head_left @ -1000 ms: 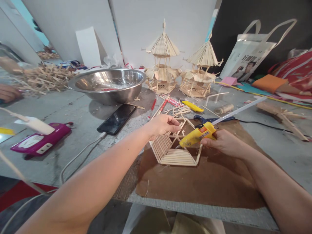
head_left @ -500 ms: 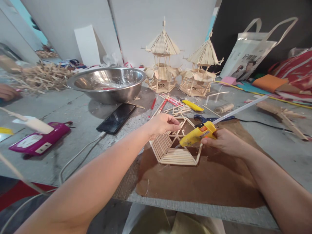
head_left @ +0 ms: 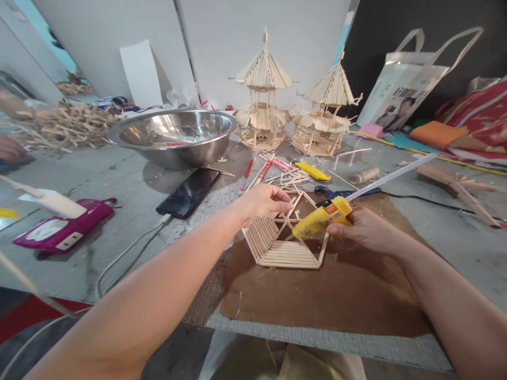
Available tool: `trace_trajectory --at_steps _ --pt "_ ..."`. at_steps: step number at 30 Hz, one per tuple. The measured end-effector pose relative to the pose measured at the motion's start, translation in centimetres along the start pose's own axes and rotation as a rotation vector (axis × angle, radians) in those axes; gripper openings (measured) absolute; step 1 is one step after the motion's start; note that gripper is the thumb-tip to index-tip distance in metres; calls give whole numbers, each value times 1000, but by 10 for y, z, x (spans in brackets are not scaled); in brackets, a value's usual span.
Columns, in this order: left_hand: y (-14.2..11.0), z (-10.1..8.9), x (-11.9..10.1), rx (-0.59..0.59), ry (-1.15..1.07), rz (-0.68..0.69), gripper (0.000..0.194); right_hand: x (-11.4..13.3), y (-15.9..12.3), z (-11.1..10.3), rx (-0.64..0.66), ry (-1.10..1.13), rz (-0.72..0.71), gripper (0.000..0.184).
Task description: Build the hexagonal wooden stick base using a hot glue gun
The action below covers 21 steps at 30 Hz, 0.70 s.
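Observation:
A hexagonal frame of thin wooden sticks (head_left: 291, 255) lies on a brown sheet (head_left: 317, 303), two of its wedges filled with rows of sticks. My right hand (head_left: 362, 229) is wrapped round a yellow hot glue gun (head_left: 317, 220) with a long clear glue stick out of its back. The gun's nozzle points down at the inside of the frame. Over the frame's far left part is my left hand (head_left: 263, 205), thumb and fingers pinched together. Whatever sits in that pinch is too small or hidden to make out.
Beyond the frame lie loose sticks (head_left: 295, 180), a yellow utility knife (head_left: 312, 171) and dark blue scissors (head_left: 328, 194). Two stick pagodas (head_left: 264, 79) stand behind. To the left are a steel bowl (head_left: 174, 153), a phone (head_left: 189, 192) and a purple power strip (head_left: 65, 227). A co-worker's hand (head_left: 11, 149) shows far left.
Almost nothing differs. Both hands and the glue gun keep their places over the frame, and the view has shifted very slightly.

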<state>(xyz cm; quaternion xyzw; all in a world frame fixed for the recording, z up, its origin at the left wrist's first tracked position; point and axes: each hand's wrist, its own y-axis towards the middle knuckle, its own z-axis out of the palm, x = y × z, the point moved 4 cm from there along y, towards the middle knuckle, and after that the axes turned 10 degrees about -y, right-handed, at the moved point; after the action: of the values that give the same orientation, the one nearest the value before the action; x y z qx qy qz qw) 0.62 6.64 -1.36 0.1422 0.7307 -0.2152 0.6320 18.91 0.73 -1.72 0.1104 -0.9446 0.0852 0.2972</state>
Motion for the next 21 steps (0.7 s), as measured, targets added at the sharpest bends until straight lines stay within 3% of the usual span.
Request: trace_trajectory --at_steps 21 --pt "1 -2 1 39 66 9 19 -13 1 1 107 65 9 33"
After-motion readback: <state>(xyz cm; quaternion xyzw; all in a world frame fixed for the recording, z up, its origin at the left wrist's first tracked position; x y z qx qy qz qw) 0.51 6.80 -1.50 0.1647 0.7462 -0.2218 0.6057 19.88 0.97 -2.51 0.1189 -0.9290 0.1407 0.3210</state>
